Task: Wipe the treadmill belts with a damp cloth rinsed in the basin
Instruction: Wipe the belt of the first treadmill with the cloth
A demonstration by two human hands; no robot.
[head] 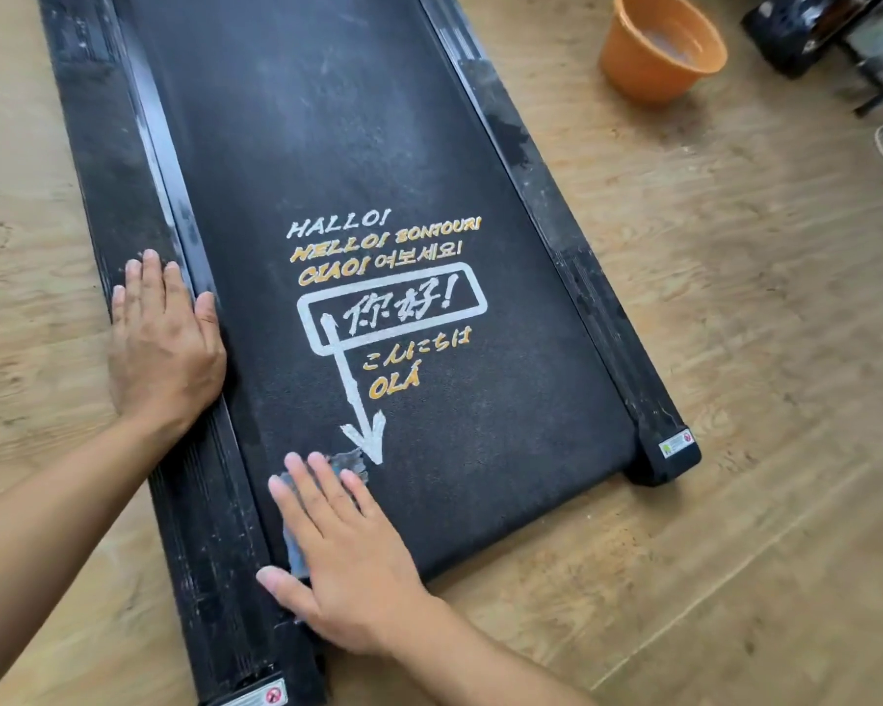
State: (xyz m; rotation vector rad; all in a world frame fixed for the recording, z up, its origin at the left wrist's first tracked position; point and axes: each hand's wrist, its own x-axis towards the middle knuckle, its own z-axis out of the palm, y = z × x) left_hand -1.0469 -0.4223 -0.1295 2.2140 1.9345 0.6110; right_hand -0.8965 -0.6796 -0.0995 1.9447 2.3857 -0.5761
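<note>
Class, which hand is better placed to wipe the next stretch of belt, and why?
Right: the right hand presses the cloth on the belt; the left hand rests empty on the side rail.

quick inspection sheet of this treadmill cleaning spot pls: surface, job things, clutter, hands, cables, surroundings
surface: black treadmill belt, grey dusty smears on its far part, printed greetings mid-belt; left rail and right rail scuffed white
job's things: grey cloth on the belt's near left part; orange basin on the floor beyond the right rail, cloudy water inside
clutter: nothing seen
grippers: left hand flat on the left rail; right hand flat, pressing the cloth
cables: nothing seen
surroundings: wood-look floor; dark equipment at top right
</note>
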